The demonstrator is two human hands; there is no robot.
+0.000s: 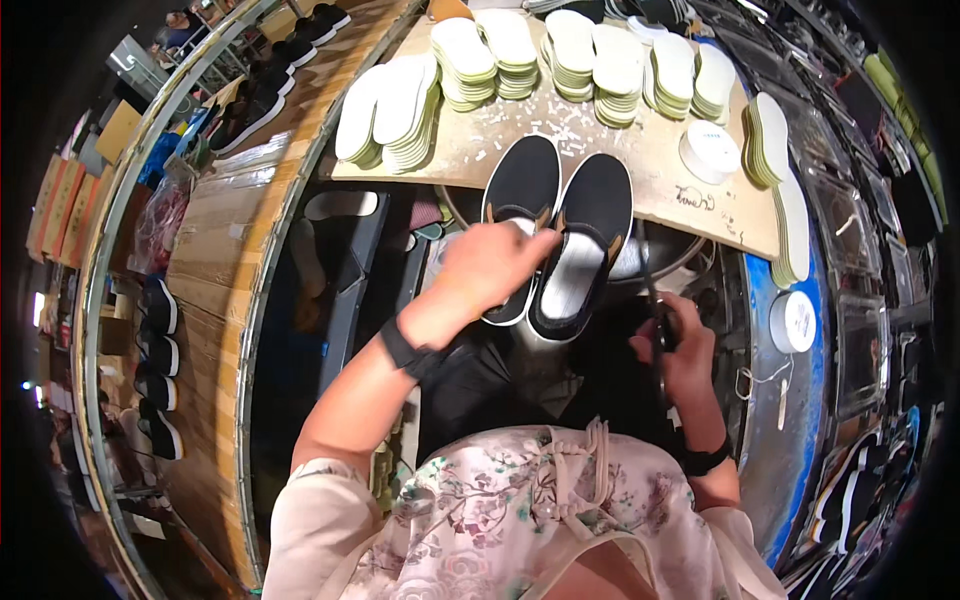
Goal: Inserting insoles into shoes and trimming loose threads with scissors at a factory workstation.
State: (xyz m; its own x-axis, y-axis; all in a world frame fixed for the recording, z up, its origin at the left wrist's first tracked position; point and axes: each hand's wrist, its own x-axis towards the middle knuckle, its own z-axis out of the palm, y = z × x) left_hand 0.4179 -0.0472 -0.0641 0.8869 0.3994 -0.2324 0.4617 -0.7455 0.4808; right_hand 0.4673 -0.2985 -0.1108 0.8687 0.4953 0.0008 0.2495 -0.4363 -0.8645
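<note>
Two black slip-on shoes with white sole edges and tan side patches lie side by side, toes on the table edge: the left shoe (pixel 522 180) and the right shoe (pixel 598 200). My left hand (pixel 488 268) is curled over the opening of the left shoe, its fingertips against the rim between the two. Part of that shoe's inside is hidden under the hand. In my right hand (pixel 682 345), beside the shoes and lower, is a long thin dark tool (pixel 653 285) held upright. Its exact kind is blurred.
Stacks of pale insoles (pixel 400 110) line the far side of the wooden table (pixel 470 155), with small white scraps scattered among them. White round tubs (pixel 710 152) stand at the right. Shoes sit on a rack (pixel 160 370) at left; a blue-edged bench (pixel 795 400) is at right.
</note>
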